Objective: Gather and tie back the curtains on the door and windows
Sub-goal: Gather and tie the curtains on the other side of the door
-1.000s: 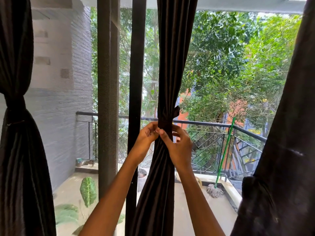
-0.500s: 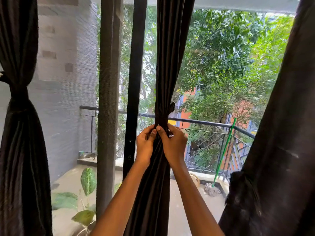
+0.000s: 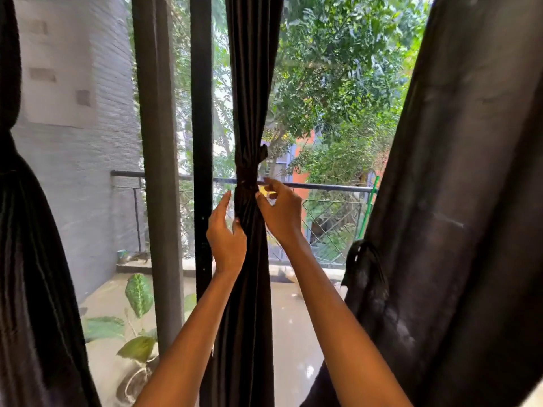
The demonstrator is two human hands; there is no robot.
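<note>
Middle curtain at 12 o'clock looks cinched by its tie. Left hand and right hand flank it, fingers relaxed, gripping nothing. Next (probably): gather the loose curtain at 3 o'clock.

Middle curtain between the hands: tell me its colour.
The middle curtain is plain dark brownish black, with no pattern; the head view shows it best.
</note>
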